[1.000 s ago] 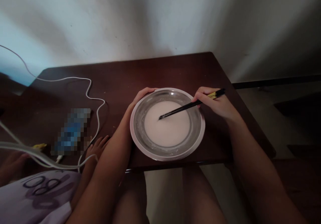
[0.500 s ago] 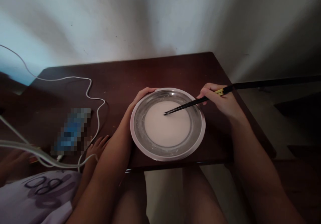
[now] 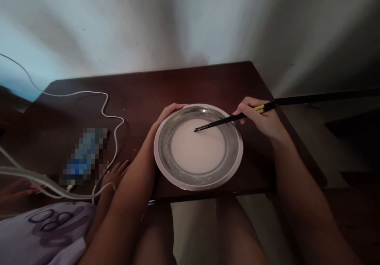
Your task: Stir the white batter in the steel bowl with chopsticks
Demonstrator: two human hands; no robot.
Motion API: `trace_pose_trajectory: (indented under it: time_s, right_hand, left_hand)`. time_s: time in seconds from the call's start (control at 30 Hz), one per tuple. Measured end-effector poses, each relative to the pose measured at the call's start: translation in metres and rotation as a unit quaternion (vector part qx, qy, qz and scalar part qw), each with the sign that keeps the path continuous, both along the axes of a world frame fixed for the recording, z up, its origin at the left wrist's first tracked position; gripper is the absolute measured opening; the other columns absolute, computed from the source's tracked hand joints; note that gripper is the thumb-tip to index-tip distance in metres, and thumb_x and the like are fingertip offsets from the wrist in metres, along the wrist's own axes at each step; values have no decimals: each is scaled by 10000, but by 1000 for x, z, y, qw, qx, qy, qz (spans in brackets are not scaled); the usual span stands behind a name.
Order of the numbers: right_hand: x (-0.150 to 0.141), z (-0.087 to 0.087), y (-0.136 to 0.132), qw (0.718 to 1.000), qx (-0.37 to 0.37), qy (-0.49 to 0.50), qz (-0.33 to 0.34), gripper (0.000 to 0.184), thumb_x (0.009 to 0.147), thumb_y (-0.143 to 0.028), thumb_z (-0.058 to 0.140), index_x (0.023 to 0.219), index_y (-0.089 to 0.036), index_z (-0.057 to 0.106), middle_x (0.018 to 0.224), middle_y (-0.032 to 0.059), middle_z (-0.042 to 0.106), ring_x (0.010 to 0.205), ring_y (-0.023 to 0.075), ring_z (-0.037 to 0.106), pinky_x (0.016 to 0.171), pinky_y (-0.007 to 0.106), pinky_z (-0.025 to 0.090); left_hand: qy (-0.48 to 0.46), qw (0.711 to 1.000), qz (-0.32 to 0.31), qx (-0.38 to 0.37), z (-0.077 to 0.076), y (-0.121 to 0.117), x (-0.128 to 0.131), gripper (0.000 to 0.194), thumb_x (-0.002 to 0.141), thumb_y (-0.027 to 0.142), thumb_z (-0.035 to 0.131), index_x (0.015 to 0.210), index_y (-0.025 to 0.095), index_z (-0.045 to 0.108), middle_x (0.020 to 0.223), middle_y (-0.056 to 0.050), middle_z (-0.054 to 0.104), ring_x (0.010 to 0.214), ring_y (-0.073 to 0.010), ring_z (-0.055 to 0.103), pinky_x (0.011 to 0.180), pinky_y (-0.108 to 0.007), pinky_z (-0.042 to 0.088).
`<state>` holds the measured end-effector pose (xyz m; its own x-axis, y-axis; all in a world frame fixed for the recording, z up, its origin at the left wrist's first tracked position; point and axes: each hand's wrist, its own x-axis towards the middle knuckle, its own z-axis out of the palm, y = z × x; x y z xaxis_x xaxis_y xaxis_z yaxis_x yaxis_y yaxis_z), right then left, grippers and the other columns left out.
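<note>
A round metal bowl (image 3: 234,158) with a pale rim stands near the front edge of the dark brown table. Smooth whitish liquid (image 3: 197,150) fills its lower part. My left hand (image 3: 169,112) curls around the bowl's left far side, fingers on the outer wall and partly hidden by it. A pair of black chopsticks (image 3: 221,121) with yellow bands near the upper end is gripped in my right hand (image 3: 255,112), at the bowl's right rim. The chopstick tips lie close together over the liquid's far half; whether they touch it I cannot tell.
On the left of the table (image 3: 178,87) lies a phone (image 3: 84,154) with a blurred screen, plugged into a white cable (image 3: 114,116). Another person's hand (image 3: 117,172) rests beside my left forearm. A wall (image 3: 148,27) borders the table's far edge.
The chopstick tips have shifted slightly away from me, toward the far side of the bowl. My left hand and the bowl stay in place. The other person's far-left hand has moved a little.
</note>
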<state>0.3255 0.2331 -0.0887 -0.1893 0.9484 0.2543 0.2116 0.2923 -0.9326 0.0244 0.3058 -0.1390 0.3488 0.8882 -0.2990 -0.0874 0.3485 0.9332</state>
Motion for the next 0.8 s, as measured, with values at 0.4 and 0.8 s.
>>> trace_pose_trajectory:
  time_s: [0.4,0.8]
  right_hand:
    - [1,1,-1,1000,-9,23,4,370,937,-494,730,655,-255,738,636,10,639,566,154,550,564,331,449]
    - [2,-2,1,1000,-1,24,-7,358,955,-462,717,668,-248,736,618,3,627,559,149,546,560,320,425]
  left_hand:
    - [1,1000,10,-22,3,-2,0,344,803,332,599,1066,246,803,838,-56,817,1039,-333,769,929,-374,607]
    - [21,1000,2,-4,-1,1,-2,369,795,365,599,1084,231,786,831,-53,808,1028,-337,769,945,-389,600]
